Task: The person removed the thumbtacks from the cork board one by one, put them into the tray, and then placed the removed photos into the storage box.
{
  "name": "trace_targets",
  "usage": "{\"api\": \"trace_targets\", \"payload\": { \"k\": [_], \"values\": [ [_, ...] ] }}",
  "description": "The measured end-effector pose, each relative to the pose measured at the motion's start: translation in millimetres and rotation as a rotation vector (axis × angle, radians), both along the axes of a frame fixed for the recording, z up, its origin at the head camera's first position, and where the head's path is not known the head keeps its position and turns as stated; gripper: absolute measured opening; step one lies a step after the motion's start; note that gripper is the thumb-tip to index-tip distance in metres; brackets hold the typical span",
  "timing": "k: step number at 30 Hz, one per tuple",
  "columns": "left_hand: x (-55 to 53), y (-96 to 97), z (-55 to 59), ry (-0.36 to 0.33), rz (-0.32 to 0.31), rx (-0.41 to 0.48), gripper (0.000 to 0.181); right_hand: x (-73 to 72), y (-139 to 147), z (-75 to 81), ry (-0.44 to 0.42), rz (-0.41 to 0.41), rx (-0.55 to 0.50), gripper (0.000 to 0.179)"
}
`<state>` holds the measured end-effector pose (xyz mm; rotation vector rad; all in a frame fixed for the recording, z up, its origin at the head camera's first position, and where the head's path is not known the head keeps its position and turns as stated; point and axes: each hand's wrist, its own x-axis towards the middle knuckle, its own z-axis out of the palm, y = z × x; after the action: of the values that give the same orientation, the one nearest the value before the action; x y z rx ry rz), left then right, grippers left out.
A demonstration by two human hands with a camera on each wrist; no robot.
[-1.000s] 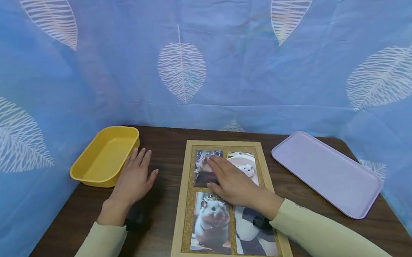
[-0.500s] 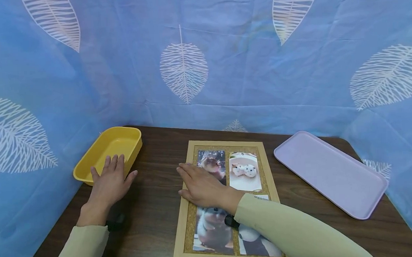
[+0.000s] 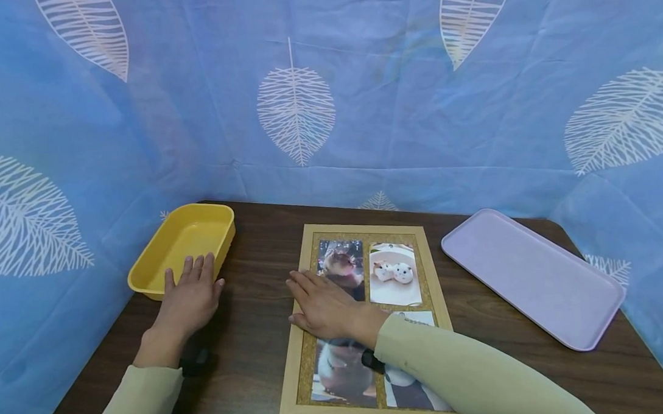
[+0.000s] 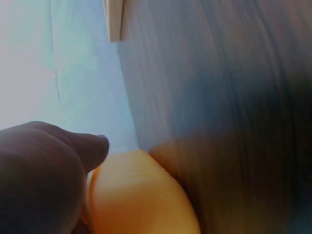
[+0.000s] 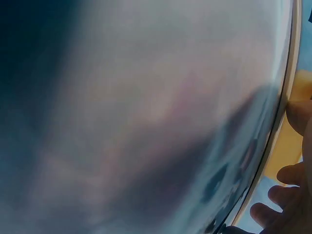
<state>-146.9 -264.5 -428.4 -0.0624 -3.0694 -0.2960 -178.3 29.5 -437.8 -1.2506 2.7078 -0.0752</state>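
In the head view, my left hand point(image 3: 188, 306) reaches over the near end of a yellow plastic tub point(image 3: 195, 227), fingers extended across its rim. The left wrist view has the thumb point(image 4: 95, 148) close beside the tub's wall point(image 4: 146, 200). My right hand point(image 3: 325, 306) lies over the left side of a wood-framed photo board point(image 3: 292, 379), its fingertips at the wooden border. Hamster photos, such as the one with two small white animals point(image 3: 394, 275), show behind glossy glazing. The right hand and forearm partly cover the lower photos.
A lilac rectangular tray point(image 3: 531, 279) lies on the right of the dark wooden table point(image 3: 257, 264). Blue leaf-print cloth point(image 3: 372, 108) hangs close behind and along both sides.
My right hand has slid left from the photos to the board's left border. My left hand moved left onto the tub, then slightly right, and the tub has shifted a little rightward.
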Motion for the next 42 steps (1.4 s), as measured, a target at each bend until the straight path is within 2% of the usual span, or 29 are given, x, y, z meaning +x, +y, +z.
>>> {"api": "trace_targets", "payload": {
  "k": [5, 11, 16, 20, 24, 26, 27, 30, 34, 38, 42],
  "values": [
    [4.5, 16.8, 2.9, 0.028, -0.044, -0.033, 0.065, 0.9, 2, -1.6, -0.014, -0.009, -0.007, 0.074],
    [8.9, 42.7, 6.0, 0.025, -0.078, -0.032, 0.066, 1.9, 0, 0.9, 0.008, 0.004, -0.005, 0.076],
    [12.2, 63.6, 11.9, -0.042, -0.103, -0.004, 0.067, 2.6, -7, 5.1, 0.058, 0.030, -0.002, 0.077],
    [17.3, 71.3, 21.2, -0.104, -0.104, 0.048, 0.059, 3.5, -16, 8.4, 0.077, 0.040, -0.002, 0.076],
    [14.1, 56.8, 31.4, -0.015, -0.053, 0.031, 0.047, 4.2, -26, 10.4, 0.079, 0.043, -0.003, 0.077],
    [7.1, 40.7, 30.2, 0.046, -0.007, 0.006, 0.047, 5.0, -33, 10.3, 0.088, 0.050, 0.005, 0.078],
    [2.8, 31.5, 27.5, 0.051, 0.019, 0.007, 0.048, 5.6, -37, 10.3, 0.091, 0.057, 0.012, 0.078],
    [-8.5, 8.8, 17.0, 0.006, 0.064, 0.013, 0.057, 8.0, -46, 10.7, 0.112, 0.089, 0.043, 0.078],
    [-13.8, -5.8, 7.0, -0.088, 0.067, 0.050, 0.070, 11.6, -53, 11.5, 0.129, 0.122, 0.073, 0.076],
    [-11.6, -4.7, 5.4, -0.107, 0.063, 0.070, 0.084, 13.4, -51, 12.5, 0.155, 0.120, 0.073, 0.074],
    [-2.5, 1.3, 8.9, -0.122, 0.069, 0.090, 0.098, 16.8, -46, 14.7, 0.166, 0.139, 0.057, 0.070]
  ]
}}
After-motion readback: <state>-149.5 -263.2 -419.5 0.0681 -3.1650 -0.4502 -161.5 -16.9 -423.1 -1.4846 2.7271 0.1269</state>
